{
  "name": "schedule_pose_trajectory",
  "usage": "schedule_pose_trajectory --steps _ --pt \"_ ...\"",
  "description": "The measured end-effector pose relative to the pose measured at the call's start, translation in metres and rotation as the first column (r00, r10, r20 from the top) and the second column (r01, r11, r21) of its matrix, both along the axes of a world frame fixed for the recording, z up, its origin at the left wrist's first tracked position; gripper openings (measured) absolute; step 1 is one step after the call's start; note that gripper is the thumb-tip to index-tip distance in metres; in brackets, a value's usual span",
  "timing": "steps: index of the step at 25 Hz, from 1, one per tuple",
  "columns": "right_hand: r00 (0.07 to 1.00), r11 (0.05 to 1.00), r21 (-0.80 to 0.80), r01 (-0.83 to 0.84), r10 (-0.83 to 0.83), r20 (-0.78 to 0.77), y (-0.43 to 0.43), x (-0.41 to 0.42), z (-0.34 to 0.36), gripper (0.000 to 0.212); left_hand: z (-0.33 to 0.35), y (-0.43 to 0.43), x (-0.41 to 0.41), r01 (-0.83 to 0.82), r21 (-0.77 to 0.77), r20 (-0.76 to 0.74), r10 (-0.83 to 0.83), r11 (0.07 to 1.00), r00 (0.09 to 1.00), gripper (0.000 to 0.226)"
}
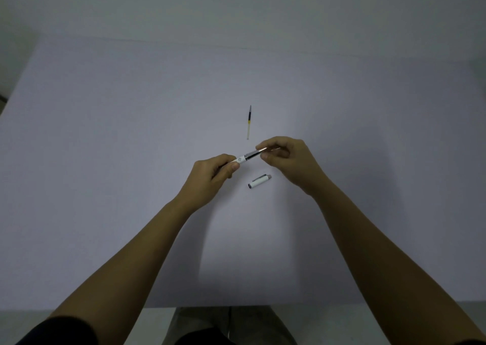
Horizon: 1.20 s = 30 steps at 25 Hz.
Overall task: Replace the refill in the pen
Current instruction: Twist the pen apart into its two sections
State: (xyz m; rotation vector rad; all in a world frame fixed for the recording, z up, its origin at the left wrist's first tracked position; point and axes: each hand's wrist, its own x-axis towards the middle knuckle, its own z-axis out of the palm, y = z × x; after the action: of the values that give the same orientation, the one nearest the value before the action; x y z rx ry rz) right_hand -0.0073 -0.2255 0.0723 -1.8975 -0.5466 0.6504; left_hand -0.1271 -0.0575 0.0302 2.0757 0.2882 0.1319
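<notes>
A plain desk setting, kind of room unclear. A bare pale tabletop (131,160) fills the view. A blank grey wall (236,8) rises at twelve o'clock.

Above the table (105,160), the left hand (213,179) and right hand (289,160) hold the pen (248,157) between them, left end lower. The pen cap (259,181) lies on the table just nearer the person, between the wrists. The loose refill (248,122) lies farther away, beyond the hands, pointing away.

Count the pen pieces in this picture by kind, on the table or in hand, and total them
Pen body, held by the left hand and right hand: 1
Loose refill on the table: 1
Pen cap on the table: 1
Total: 3
</notes>
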Motion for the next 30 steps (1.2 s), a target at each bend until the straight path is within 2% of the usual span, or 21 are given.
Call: schedule_pose_trajectory --steps 3,6,8,10,12,15,17,20,23,26,28,30 --pt "0.999 0.999 -0.037 -0.005 0.004 -0.045 0.002 -0.002 -0.001 0.026 -0.004 -0.001 -0.001 -0.018 -0.004 -0.001 0.018 1.000 1.000 0.019" --pt "0.997 0.994 -0.089 0.056 -0.051 0.062 0.005 -0.004 -0.003 0.012 -0.005 -0.003 -0.002 -0.002 0.005 0.007 0.002 1.000 1.000 0.018" --pt "0.999 0.999 -0.036 0.041 -0.040 0.010 0.006 -0.003 -0.001 0.004 -0.005 -0.002 -0.002 -0.001 0.009 0.008 0.001 1.000 1.000 0.018" --pt "1.000 1.000 0.000 0.002 -0.002 -0.026 0.004 -0.002 0.001 0.019 -0.006 -0.001 -0.002 -0.004 0.020 0.001 0.004 1.000 1.000 0.019" --pt "1.000 0.999 -0.033 -0.016 0.015 -0.009 0.004 -0.001 0.003 0.027 -0.006 0.000 -0.003 0.002 0.032 -0.001 -0.002 0.999 1.000 0.020" --pt "0.998 0.995 -0.098 0.030 -0.024 0.061 0.006 -0.001 0.002 0.026 -0.008 -0.001 -0.005 0.004 0.021 -0.005 -0.004 1.000 1.000 0.021" --pt "0.997 0.997 -0.043 0.065 -0.063 0.041 0.006 -0.001 0.002 0.017 -0.010 -0.002 -0.006 -0.011 -0.003 -0.015 0.011 1.000 1.000 0.019" --pt "0.986 0.985 0.081 0.149 -0.143 -0.082 0.006 -0.001 0.005 0.016 -0.016 -0.005 -0.010 -0.055 -0.088 -0.039 0.051 0.995 0.998 0.015" --pt "0.927 0.930 0.190 0.315 -0.258 -0.270 0.008 0.001 0.003 0.017 -0.023 -0.010 -0.015 -0.122 -0.163 -0.071 0.112 0.979 0.991 0.017" --pt "0.806 0.778 0.322 0.540 -0.368 -0.463 0.004 0.006 -0.004 0.015 -0.026 -0.013 -0.017 -0.182 -0.222 -0.107 0.162 0.958 0.981 0.019" --pt "0.727 0.706 0.275 0.652 -0.480 -0.491 -0.002 0.004 -0.018 0.012 -0.026 -0.013 -0.017 -0.199 -0.232 -0.118 0.176 0.952 0.977 0.020" --pt "0.694 0.728 0.101 0.678 -0.589 -0.413 -0.009 -0.012 -0.044 0.011 -0.025 -0.012 -0.015 -0.203 -0.225 -0.119 0.180 0.953 0.976 0.021"
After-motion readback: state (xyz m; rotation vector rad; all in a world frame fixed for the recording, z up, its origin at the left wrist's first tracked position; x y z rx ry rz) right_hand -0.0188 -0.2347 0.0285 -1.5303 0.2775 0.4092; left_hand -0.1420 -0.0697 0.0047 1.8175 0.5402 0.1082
